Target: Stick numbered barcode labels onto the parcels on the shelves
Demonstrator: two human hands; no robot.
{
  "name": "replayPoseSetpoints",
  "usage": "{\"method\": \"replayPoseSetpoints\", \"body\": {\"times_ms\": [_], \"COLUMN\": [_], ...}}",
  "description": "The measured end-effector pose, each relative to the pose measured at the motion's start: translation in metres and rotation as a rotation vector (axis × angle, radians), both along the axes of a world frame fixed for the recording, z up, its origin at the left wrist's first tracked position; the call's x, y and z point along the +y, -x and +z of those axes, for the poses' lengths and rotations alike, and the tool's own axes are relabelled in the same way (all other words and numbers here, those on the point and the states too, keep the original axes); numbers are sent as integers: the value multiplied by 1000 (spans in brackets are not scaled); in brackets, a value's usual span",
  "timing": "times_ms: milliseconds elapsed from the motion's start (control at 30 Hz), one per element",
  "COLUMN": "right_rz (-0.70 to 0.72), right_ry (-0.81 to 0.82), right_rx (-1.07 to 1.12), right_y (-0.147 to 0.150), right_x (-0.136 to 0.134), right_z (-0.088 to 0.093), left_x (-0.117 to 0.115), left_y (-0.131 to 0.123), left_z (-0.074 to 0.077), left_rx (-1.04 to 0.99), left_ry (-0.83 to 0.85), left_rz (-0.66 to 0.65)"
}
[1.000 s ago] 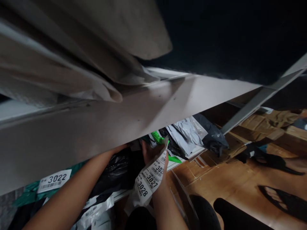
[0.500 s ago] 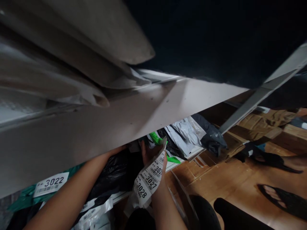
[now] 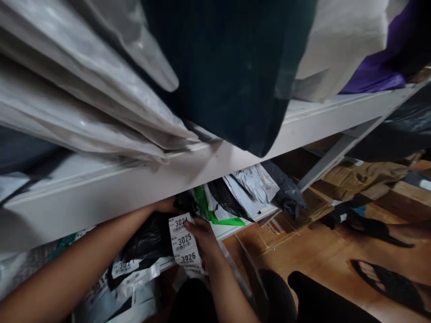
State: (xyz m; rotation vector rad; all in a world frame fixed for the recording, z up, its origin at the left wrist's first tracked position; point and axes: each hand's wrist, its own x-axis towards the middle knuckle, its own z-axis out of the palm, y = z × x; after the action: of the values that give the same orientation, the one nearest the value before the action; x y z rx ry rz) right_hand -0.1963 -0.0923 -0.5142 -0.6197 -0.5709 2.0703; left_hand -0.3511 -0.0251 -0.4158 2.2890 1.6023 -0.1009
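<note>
A strip of white barcode labels, printed 3024, 3025 and 3026, hangs down from my right hand. The thumb lies on the top label, with the fingers behind it. My left hand reaches under the shelf board beside a black plastic parcel; its fingers are hidden. Just right of the hands stand a bright green bag, another black parcel and white mailers. Below my left forearm are grey and white bags with labels.
A white shelf board crosses above my hands, loaded with pale packages and a dark bag overhanging its edge. A slanted upright stands to the right. Cardboard lies beyond, near another person's sandalled foot.
My right hand has turned the label strip, so 3024 to 3026 now face me instead of 3027 and 3028. The view has shifted, showing more of the upper shelf. My left hand stays under the board.
</note>
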Motion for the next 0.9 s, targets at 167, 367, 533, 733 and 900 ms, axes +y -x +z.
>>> {"method": "replayPoseSetpoints", "body": {"times_ms": [167,367,533,733,900], "right_rz": [-23,-11,-1,-5,-135], "right_ry": [22,15,-20,-181,-236], "right_rx": [-41,-90,-113,-194,-344], "right_y": [4,19,28,40,62], "right_x": [-3,-14,-24,-32,-42], "right_z": [4,10,13,9,2], "left_x": [-48,-85,-96,-108,-116], "left_y": [-2,6,16,19,19], "left_z": [27,31,26,26,20], "left_rx": [-251,-393,-269,-184,11], "left_ry": [338,164,-2,-83,-192], "left_rz": [107,273,308,332,318]}}
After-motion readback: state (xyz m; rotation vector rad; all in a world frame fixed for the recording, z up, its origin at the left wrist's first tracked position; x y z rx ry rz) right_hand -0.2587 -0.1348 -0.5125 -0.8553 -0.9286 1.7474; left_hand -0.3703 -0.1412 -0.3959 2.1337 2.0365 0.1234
